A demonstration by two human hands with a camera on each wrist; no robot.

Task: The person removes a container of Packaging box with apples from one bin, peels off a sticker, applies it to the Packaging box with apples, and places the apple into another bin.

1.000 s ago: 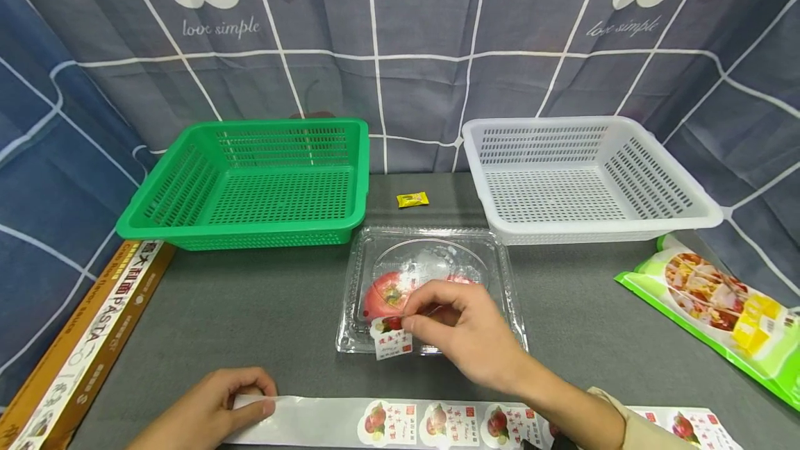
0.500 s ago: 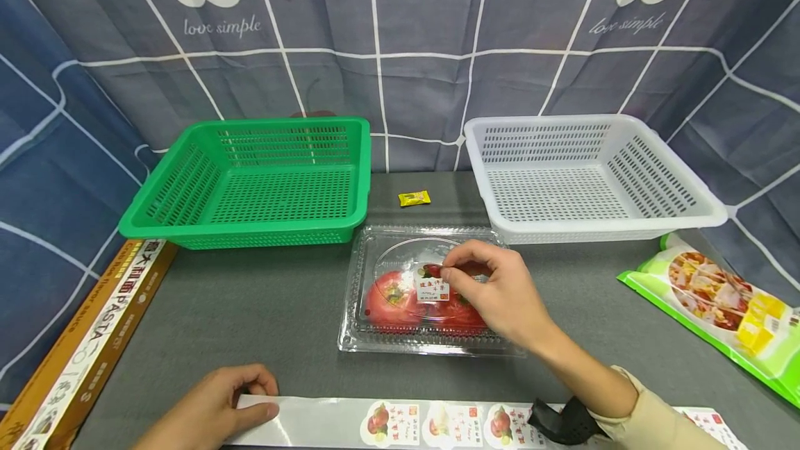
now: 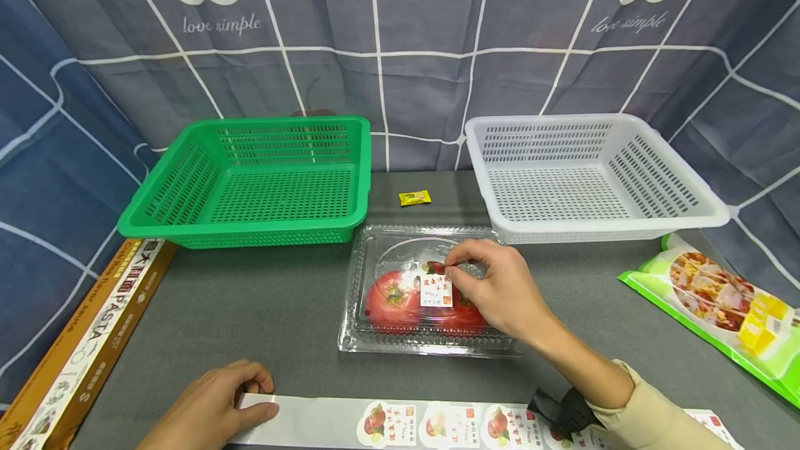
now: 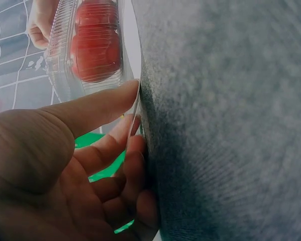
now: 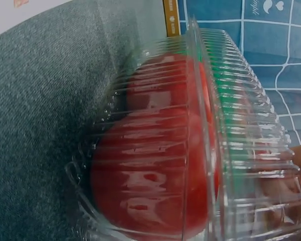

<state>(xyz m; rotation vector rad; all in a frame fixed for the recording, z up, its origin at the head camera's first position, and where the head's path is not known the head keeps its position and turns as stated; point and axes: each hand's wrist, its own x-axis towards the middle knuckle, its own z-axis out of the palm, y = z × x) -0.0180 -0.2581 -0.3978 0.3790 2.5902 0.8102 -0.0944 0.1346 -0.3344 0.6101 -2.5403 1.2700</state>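
Note:
A clear plastic clamshell box stands closed mid-table, with two red round fruits inside. My right hand is over the lid's right part, thumb and forefinger pinching the top edge of a white fruit sticker. This sticker overlaps the middle of the lid. At the lower left, my left hand grips the bare end of a sticker strip between thumb and fingers. The left wrist view shows the thumb pressed against the strip's thin edge. Several stickers remain on the strip, partly behind my right wrist.
A green basket stands back left, a white basket back right. Between them lies a small yellow packet. A long pasta box runs along the left, and a green food bag lies right. A tiled-pattern curtain hangs behind.
My right hand has carried the sticker from the box's front edge up and right onto the lid's middle, then straightened it slightly. My left hand has stayed at the strip's end.

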